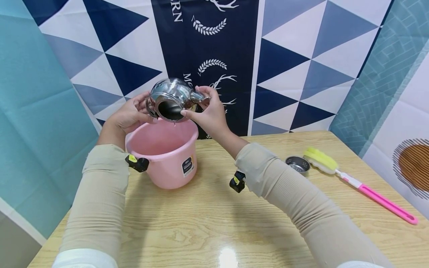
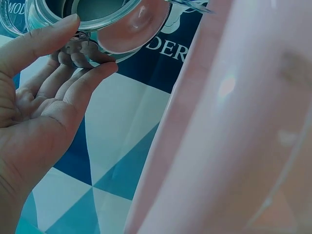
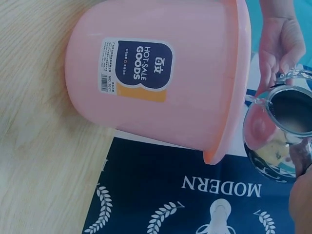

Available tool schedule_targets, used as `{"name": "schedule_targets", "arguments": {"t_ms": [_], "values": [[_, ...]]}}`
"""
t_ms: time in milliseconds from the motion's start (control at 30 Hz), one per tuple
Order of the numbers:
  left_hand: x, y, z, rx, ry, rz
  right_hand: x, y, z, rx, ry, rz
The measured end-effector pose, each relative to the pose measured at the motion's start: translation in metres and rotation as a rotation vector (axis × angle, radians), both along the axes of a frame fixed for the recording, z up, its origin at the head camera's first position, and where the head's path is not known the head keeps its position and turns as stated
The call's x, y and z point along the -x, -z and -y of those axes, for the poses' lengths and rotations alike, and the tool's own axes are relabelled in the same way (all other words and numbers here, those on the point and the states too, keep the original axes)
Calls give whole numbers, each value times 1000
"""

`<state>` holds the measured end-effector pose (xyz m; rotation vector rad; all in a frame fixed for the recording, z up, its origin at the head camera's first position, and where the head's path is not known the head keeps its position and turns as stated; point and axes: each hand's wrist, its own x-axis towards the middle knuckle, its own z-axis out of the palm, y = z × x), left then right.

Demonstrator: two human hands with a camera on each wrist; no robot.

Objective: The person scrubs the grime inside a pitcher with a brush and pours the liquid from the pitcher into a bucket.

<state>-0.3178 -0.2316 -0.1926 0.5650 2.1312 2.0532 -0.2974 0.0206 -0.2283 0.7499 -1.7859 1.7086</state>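
A shiny metal teapot (image 1: 172,87) is tipped on its side over a pink bucket (image 1: 171,169), its round mouth turned down towards me. My left hand (image 1: 129,113) grips its handle, thumb across the near side in the left wrist view. Around the spout, the fingers and thumb of my right hand (image 1: 212,113) hold the other end. Water runs from the teapot's rim (image 3: 267,105) in the right wrist view, and a drop hangs below it in the head view. The bucket stands upright on the wooden table, with a label on its side.
On the right of the table (image 1: 201,223) lies a cleaning brush (image 1: 352,180) with a yellow-and-white sponge head and a pink handle. Beside its head sits a small perforated metal strainer cup (image 1: 297,163), partly behind my right sleeve. A patterned cloth (image 1: 285,74) hangs close behind the bucket.
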Motion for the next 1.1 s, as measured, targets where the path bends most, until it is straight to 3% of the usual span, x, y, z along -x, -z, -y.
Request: {"name": "schedule_targets", "arguments": {"t_ms": [333, 1100], "values": [[-2, -2, 0, 15, -2, -5, -1, 0, 0, -25, 22, -44], [1, -2, 0, -72, 0, -46, -3, -2, 2, -85, 79, -133]]}}
